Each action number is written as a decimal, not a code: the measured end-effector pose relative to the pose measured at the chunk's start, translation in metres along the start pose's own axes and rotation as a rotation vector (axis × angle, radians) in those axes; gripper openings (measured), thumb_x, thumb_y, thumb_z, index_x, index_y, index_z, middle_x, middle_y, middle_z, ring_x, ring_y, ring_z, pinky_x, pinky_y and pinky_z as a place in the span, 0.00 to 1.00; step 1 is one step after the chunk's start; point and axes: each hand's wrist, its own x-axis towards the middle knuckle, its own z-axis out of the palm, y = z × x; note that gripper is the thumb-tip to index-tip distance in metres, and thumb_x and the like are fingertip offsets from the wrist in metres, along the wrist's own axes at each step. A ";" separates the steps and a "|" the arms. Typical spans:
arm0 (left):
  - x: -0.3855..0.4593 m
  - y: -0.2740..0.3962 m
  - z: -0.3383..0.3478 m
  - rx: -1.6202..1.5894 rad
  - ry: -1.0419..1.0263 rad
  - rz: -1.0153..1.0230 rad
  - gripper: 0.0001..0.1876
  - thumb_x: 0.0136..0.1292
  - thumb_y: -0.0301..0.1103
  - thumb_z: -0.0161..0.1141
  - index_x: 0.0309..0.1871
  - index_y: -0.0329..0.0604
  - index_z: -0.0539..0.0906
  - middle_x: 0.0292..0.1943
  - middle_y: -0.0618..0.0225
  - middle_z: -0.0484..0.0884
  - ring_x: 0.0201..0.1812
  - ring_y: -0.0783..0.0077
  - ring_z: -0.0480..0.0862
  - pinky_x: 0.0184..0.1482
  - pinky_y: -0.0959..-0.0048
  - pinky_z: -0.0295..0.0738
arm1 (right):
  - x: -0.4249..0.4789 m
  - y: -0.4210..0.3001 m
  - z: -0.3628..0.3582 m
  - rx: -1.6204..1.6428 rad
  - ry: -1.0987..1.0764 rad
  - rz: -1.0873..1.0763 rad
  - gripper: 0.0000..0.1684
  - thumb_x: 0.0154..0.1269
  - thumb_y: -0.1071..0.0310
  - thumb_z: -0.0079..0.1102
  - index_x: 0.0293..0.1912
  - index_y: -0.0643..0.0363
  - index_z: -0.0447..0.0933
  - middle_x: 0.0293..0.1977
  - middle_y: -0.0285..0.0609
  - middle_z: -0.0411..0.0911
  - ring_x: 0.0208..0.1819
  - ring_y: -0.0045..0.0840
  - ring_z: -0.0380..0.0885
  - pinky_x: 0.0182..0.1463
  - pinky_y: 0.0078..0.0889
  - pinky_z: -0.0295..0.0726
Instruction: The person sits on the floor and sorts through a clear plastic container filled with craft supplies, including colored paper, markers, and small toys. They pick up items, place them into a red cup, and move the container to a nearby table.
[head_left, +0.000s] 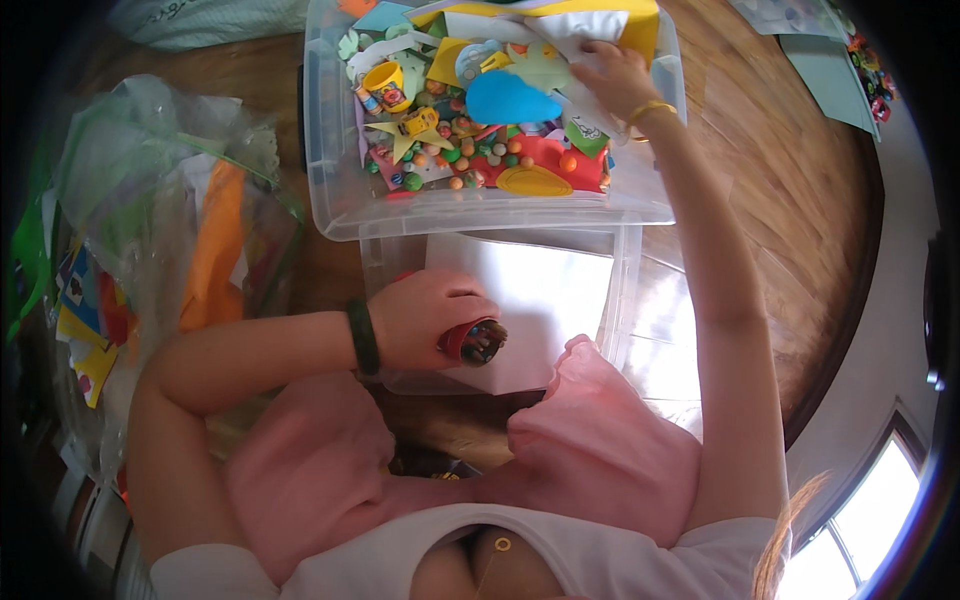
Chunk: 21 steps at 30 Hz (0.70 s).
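My left hand (431, 319), with a dark bracelet at its wrist, is closed around a small red cup (456, 343). Its mouth faces right and shows several thin sticks, perhaps pencils, inside. Under that hand a white sheet (525, 292) lies on a clear plastic tray or lid (626, 300). My right hand (619, 79) reaches into a clear plastic bin (495, 214), its fingers against white paper (585, 34) at the top right; whether they pinch it is unclear. Near it lie a blue paper cutout (510, 99), a yellow toy car (418, 121) and several small beads or balls (465, 146).
A clear plastic bag (165, 225) with coloured paper and an orange piece (217, 240) lies to the left. A yellow cup (386, 84) sits inside the bin. At the upper right are a pale green sheet (829, 82) and small toys (874, 67). The floor (757, 180) has a wood pattern.
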 end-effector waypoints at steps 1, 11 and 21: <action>0.001 -0.001 0.000 -0.005 0.005 0.005 0.26 0.46 0.31 0.73 0.51 0.43 0.79 0.44 0.59 0.80 0.44 0.55 0.81 0.46 0.62 0.78 | 0.000 -0.004 0.014 -0.088 0.080 0.054 0.32 0.67 0.46 0.57 0.66 0.46 0.70 0.63 0.46 0.71 0.63 0.38 0.69 0.66 0.41 0.68; -0.001 0.007 -0.002 -0.007 0.009 0.025 0.26 0.45 0.30 0.73 0.51 0.42 0.79 0.44 0.59 0.80 0.45 0.55 0.81 0.48 0.62 0.78 | -0.063 -0.143 0.010 0.219 -0.669 -0.286 0.53 0.51 0.41 0.66 0.72 0.52 0.59 0.68 0.53 0.62 0.66 0.43 0.68 0.68 0.38 0.68; -0.007 0.009 0.001 -0.009 -0.004 -0.031 0.26 0.45 0.31 0.73 0.51 0.44 0.79 0.46 0.59 0.80 0.46 0.54 0.80 0.48 0.61 0.78 | -0.022 -0.080 -0.036 0.581 -0.677 0.112 0.24 0.63 0.65 0.64 0.56 0.66 0.74 0.44 0.45 0.83 0.38 0.24 0.84 0.44 0.25 0.81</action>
